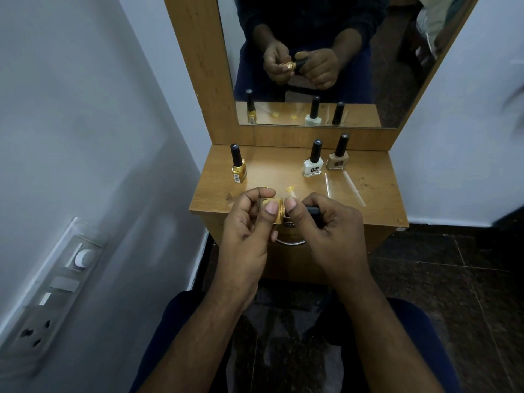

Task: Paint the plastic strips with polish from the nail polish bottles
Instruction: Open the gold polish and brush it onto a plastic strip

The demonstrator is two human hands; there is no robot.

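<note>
My left hand [249, 225] grips a gold nail polish bottle [279, 212] lying sideways above the front edge of the wooden dresser top [368, 199]. My right hand [326, 222] curls round that bottle's black cap [313, 210]. Two clear plastic strips [344, 188] lie on the right of the top. Small yellow-painted pieces [289, 189] lie just beyond my hands. A second gold bottle [238, 165] stands at the left, a white bottle [313, 163] and a beige bottle [337, 156] at the back right.
A mirror [312, 66] in a wooden frame rises behind the dresser top and reflects hands and bottles. A drawer handle [292, 243] shows below my hands. A switch and socket panel [54, 287] sits on the left wall. Dark tiled floor [453, 279] lies to the right.
</note>
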